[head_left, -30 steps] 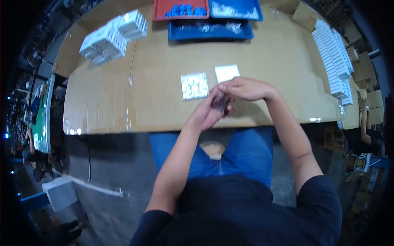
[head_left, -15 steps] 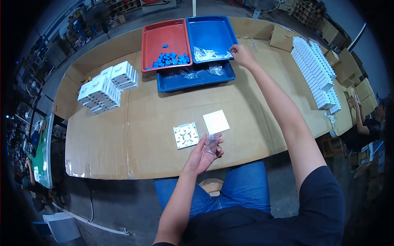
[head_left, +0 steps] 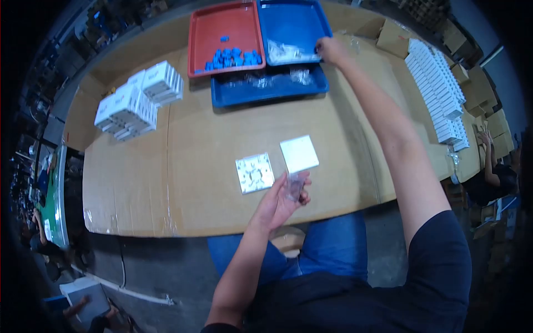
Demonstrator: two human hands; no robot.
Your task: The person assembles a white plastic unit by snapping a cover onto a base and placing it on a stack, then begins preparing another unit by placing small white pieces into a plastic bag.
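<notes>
My left hand [head_left: 277, 206] is closed around a small clear plastic bag [head_left: 295, 186], palm up above the front of the table. Just beyond it lie a smooth white square plate [head_left: 300, 154] and, to the left, a white square frame [head_left: 255, 173] with cut-outs. My right hand [head_left: 333, 52] reaches to the right rim of the upper blue tray [head_left: 293, 22], its fingers bent together beside slim white pieces [head_left: 290, 53]. Blur and small size hide what those fingers hold, if anything.
A red tray [head_left: 225, 28] holds small blue parts [head_left: 233, 56]. Below sits another blue tray [head_left: 266, 94] with clear bags. White boxes [head_left: 133, 102] stand at left; a long stack of white units [head_left: 436, 89] lies at right. Other people work at both sides.
The view has tilted, so the table and trays appear higher. My right hand stays by the tray's right rim, its fingers slightly shifted. My left hand still holds the bag.
</notes>
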